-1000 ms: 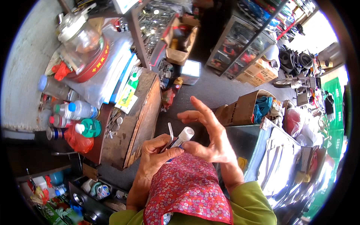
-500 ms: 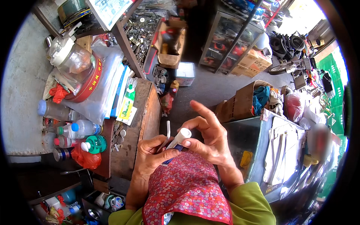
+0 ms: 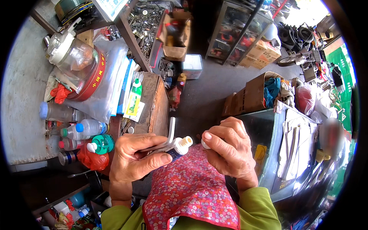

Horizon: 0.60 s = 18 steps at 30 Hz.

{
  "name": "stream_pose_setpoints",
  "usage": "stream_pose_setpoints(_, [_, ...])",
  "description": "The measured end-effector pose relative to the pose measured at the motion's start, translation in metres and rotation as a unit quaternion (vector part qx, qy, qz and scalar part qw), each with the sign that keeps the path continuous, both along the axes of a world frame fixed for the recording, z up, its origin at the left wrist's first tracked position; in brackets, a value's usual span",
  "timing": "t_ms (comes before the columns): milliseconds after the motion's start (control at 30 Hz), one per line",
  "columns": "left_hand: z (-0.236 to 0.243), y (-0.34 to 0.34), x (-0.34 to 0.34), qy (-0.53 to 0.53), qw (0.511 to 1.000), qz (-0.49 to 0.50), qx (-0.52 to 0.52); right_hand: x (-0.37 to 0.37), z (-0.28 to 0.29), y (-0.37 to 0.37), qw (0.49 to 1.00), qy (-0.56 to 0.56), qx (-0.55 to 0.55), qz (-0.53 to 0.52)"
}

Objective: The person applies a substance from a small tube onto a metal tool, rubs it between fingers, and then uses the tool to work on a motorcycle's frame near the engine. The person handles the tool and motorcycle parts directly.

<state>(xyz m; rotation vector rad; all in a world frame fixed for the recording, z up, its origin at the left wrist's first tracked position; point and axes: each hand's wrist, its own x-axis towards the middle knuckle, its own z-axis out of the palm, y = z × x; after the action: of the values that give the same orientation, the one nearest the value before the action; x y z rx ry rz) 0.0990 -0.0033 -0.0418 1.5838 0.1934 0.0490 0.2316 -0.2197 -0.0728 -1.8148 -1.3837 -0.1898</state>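
the cap (image 3: pixel 205 144) is mostly hidden, pinched in right hand (image 3: pixel 229 151); left hand (image 3: pixel 135 159) grips the uncapped small bottle (image 3: pixel 178 146) just beside it.

1. My left hand (image 3: pixel 136 159) grips a small white bottle (image 3: pixel 177 147) and a flat metal piece (image 3: pixel 171 130), its open nozzle pointing right.
2. My right hand (image 3: pixel 229 147) pinches the white cap (image 3: pixel 205 144) just beside it.
3. Both hover over red floral cloth (image 3: pixel 191 191).

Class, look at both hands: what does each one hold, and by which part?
The left hand grips a small white bottle around its body, with a thin white strip. The right hand pinches a small white cap in its fingertips.
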Motion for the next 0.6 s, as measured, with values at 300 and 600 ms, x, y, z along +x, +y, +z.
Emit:
stream_pose_setpoints(300, [0.012, 0.0, 0.009, 0.01, 0.998, -0.028, 0.059, -0.002, 0.004, -0.007, 0.997, -0.051, -0.062, -0.009])
stream_pose_setpoints(600, [0.012, -0.006, 0.01, 0.018, 0.995, -0.034, 0.094, -0.001, 0.004, -0.014, 0.992, -0.079, -0.097, 0.001])
